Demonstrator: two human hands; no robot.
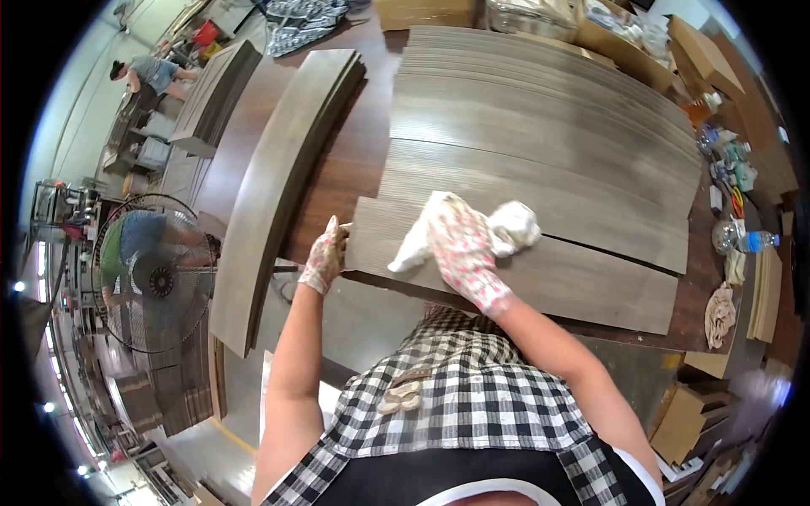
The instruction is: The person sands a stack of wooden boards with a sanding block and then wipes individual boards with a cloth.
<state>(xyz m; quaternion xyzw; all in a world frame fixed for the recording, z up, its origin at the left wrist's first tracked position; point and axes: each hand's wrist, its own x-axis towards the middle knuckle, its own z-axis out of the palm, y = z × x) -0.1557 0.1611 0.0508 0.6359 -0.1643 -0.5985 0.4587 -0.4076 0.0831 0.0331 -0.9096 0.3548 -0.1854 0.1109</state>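
Under the right hand [460, 244], which wears a floral work glove and lies flat with fingers spread, a white cloth [506, 229] is pressed onto the nearest grey wood-grain plank [582, 282]. The left hand [325, 257], gloved the same way, curls closed around that plank's left end. Beyond both hands, more grey planks [540, 110] lie fanned across the dark brown table [337, 169]. Left of the left hand sits a long stack of planks [278, 185], and a floor fan [156, 274] stands farther left. A plastic water bottle [747, 240] lies well right of the right hand.
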